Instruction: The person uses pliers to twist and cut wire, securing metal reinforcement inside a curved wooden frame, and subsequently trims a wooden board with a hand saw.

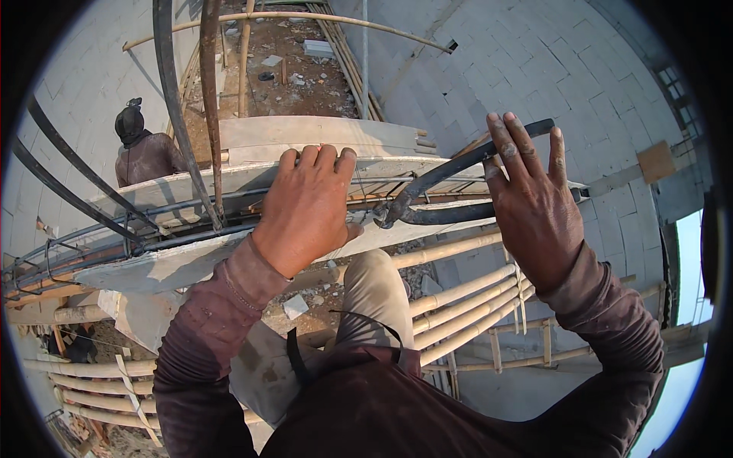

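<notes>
My left hand (307, 206) lies across a narrow trough between two pale boards, its fingers bent over the edge of the far board (420, 166). Its thumb stands apart over the near board (164, 267), and the fingertips are hidden. My right hand (537, 206) holds a pair of black pincers (447, 182) with their handles spread wide. The upper handle passes behind my extended fingers, the lower one under my palm. The pincers' jaws (384, 214) are at the steel bars in the trough, right of my left hand. Whether they grip wire I cannot tell.
Tall bent steel bars (174, 99) rise at the left, near a person (145, 149) with a covered head beyond the trough. Bamboo poles (473, 309) form scaffolding below me. Block walls (534, 61) stand around, and rubble-strewn ground (294, 76) lies far below.
</notes>
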Demonstrator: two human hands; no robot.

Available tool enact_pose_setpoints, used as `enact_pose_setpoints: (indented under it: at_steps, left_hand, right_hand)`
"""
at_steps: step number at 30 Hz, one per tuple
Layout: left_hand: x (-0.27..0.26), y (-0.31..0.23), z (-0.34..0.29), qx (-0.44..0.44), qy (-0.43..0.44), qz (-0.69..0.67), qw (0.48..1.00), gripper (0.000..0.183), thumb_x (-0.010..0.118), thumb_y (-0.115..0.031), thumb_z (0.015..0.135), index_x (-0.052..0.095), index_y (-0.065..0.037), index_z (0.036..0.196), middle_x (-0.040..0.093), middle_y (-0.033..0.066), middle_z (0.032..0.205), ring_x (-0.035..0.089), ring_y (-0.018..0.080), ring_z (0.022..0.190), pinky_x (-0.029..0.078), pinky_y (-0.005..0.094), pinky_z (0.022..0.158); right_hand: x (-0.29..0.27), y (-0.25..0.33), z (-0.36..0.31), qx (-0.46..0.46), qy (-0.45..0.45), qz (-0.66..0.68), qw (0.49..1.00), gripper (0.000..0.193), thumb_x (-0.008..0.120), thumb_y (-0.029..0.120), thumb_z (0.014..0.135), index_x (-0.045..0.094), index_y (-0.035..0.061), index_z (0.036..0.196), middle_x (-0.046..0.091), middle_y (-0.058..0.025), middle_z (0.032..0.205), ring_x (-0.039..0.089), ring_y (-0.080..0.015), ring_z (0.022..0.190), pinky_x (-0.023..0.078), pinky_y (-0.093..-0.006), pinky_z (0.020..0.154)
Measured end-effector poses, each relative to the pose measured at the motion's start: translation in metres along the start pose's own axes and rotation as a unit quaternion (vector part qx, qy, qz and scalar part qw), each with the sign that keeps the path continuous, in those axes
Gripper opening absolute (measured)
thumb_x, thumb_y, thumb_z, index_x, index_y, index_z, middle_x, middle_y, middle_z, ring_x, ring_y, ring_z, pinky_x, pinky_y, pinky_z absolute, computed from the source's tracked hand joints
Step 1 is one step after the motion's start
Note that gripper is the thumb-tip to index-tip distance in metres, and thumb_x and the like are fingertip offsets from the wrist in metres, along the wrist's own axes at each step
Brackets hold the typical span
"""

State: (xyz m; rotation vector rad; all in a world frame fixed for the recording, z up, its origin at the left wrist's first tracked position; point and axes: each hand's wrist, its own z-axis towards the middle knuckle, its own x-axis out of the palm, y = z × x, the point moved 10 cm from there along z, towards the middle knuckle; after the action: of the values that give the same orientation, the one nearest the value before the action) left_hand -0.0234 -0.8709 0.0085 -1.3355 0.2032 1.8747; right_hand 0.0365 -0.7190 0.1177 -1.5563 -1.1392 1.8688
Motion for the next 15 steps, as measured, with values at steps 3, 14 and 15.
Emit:
enact_pose_setpoints:
  at_steps: [3, 14, 15]
  left_hand:
    - [-0.002, -0.001, 0.000, 0.002, -0.001, 0.001, 1.000, 0.092, 0.094, -0.040, 0.068, 0.055, 0.005, 0.138, 0.061, 0.0158, 0.120, 0.057, 0.0336, 0.116, 0.042, 0.0453, 0.102]
    - [0.010, 0.003, 0.001, -0.004, 0.022, 0.037, 0.999, 0.093, 0.094, -0.046, 0.067, 0.056, 0.005, 0.136, 0.062, 0.0163, 0.119, 0.058, 0.0329, 0.114, 0.044, 0.0457, 0.098]
    - [0.010, 0.002, 0.000, 0.005, 0.014, 0.025, 1.000, 0.094, 0.093, -0.047, 0.067, 0.056, 0.004, 0.137, 0.062, 0.0163, 0.120, 0.058, 0.0331, 0.114, 0.044, 0.0463, 0.097]
  right_hand:
    - [-0.005, 0.002, 0.000, 0.012, 0.008, -0.014, 1.000, 0.027, 0.065, 0.009, 0.097, 0.072, 0.0080, 0.123, 0.029, -0.0094, 0.171, 0.023, -0.0275, 0.160, 0.015, -0.0650, 0.130]
    - [-0.081, 0.035, 0.015, -0.016, -0.018, -0.127, 0.992, 0.017, 0.072, 0.018, 0.091, 0.081, 0.0074, 0.099, 0.070, -0.0113, 0.132, 0.058, -0.0256, 0.128, 0.026, -0.0590, 0.127]
    - [-0.087, 0.042, 0.018, -0.036, -0.008, -0.136, 0.990, 0.014, 0.072, 0.018, 0.090, 0.080, 0.0074, 0.094, 0.072, -0.0101, 0.124, 0.060, -0.0239, 0.122, 0.031, -0.0558, 0.124]
